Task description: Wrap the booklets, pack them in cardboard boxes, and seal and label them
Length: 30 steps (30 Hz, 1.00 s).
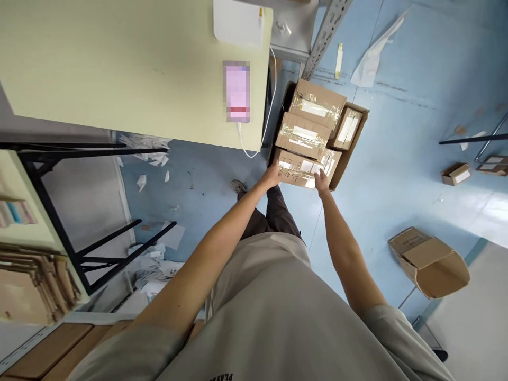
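Observation:
Several taped cardboard boxes with white labels sit in a large open carton [349,150] on the floor ahead of me. My left hand [272,175] is closed on the left end of the nearest cardboard box [294,168], which has handwriting on its side. At that box's right part, my right hand [321,182] grips the near edge, fingers over the top by a label. Behind it lie a second taped box [304,135] and a third box [317,103]. A narrower box [346,129] stands at the right inside the carton.
A pale yellow table [138,69] at the left carries a phone [238,92] on a white cable and a white device [238,24]. A metal shelf post [327,34] rises beyond the carton. An open empty carton [431,262] and scraps lie on the blue floor.

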Tool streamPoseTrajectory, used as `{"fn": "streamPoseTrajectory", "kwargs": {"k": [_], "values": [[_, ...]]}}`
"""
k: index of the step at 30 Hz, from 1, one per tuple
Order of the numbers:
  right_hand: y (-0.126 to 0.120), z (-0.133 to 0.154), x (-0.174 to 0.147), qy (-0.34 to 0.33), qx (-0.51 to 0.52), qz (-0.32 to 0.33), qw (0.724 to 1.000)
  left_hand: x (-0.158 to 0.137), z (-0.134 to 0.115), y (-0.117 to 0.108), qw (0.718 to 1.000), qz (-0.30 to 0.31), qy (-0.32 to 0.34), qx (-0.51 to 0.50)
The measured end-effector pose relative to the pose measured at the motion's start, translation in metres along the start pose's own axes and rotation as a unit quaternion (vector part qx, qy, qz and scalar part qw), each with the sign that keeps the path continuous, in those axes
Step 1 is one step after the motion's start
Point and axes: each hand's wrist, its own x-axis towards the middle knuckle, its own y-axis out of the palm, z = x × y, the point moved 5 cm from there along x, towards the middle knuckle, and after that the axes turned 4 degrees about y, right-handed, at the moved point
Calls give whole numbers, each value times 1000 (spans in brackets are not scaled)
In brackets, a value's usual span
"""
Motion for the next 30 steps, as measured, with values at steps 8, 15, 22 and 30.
{"fn": "streamPoseTrajectory", "kwargs": {"k": [8, 15, 22, 30], "values": [[-3, 156, -67, -120, 124, 68, 983, -131, -31, -82, 973, -51, 125, -188], [60, 316, -179, -286, 91, 121, 946, -267, 11, -215, 891, -292, 193, -288], [183, 440, -297, -433, 18, 154, 888, -406, 90, -317, 782, -480, 214, -335], [341, 511, -408, -528, -24, 264, 807, -551, 211, -365, 652, -647, 164, -360]]}}
